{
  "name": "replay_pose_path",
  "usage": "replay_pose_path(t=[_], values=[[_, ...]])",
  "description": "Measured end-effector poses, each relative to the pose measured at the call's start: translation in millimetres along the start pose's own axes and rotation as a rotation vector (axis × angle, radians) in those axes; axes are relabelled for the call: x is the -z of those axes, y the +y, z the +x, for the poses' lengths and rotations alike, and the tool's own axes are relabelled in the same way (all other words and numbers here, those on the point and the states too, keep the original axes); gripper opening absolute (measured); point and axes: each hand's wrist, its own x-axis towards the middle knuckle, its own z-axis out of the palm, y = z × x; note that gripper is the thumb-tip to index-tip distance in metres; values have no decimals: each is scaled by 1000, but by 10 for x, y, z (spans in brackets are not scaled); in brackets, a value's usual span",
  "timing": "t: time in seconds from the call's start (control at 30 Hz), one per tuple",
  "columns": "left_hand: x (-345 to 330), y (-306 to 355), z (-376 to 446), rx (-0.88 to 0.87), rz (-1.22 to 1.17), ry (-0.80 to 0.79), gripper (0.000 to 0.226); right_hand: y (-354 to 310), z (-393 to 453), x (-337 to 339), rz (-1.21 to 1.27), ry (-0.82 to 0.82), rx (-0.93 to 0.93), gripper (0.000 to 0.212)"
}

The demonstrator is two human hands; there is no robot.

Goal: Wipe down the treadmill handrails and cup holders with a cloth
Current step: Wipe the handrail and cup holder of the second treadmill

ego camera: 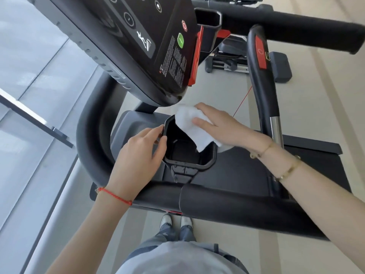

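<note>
A black cup holder (205,165) sits below the treadmill console, its dark hollow facing up. My left hand (138,155) grips its left rim, thumb curled over the edge. My right hand (215,125) presses a white cloth (193,127) onto the holder's far right rim, fingers laid over the cloth, and a corner of the cloth hangs into the hollow. A black handrail (237,206) runs across in front of me. The left handrail (88,135) curves round the holder's left side. A second cup holder (209,18) shows at the console's other side.
The black console (150,46) with green and red buttons overhangs the cup holder. An upright grip bar (262,86) with a red panel and a chrome section stands to the right. A thin red cord (243,101) crosses behind. Another machine stands beyond, and a glass wall is on the left.
</note>
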Motion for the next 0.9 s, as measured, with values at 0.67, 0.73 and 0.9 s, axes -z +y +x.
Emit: replay_pose_path(t=[0.67,0.73,0.9], values=[[14,79,-11,4,21,10,36,-33,-321,-187,330,133,-338,36],[12,85,-17,2,21,16,35,-41,-509,-348,413,137,-423,35],[0,64,-8,-3,7,14,36,-40,-394,-334,411,165,-458,37]])
